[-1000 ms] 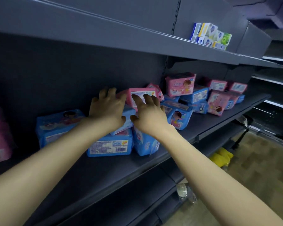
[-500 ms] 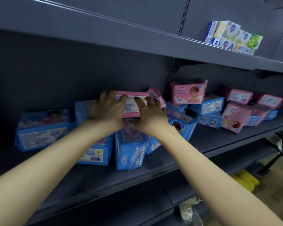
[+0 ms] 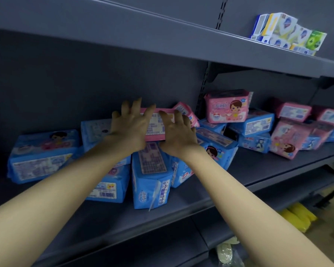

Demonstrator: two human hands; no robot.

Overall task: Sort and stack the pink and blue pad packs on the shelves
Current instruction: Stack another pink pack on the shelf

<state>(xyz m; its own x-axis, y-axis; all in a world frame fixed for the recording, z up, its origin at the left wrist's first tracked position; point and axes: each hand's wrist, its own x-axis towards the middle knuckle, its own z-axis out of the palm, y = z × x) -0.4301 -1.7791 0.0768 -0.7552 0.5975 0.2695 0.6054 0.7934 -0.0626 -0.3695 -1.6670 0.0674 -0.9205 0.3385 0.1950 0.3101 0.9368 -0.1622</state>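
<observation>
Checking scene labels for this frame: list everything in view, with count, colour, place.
held pack: 1, pink, above the blue pile, between both hands
blue packs: about ten, blue, jumbled along the middle shelf, some partly hidden
pink packs: about six, pink, on and among the blue ones, mostly at right
boxes: small stack, white, blue, yellow and green, upper shelf at right
yellow items: count unclear, yellow, low down at right
shelves: at least three levels, dark grey, across the whole view
left hand: 1, grips the held pack's left end
right hand: 1, grips its right end
</observation>
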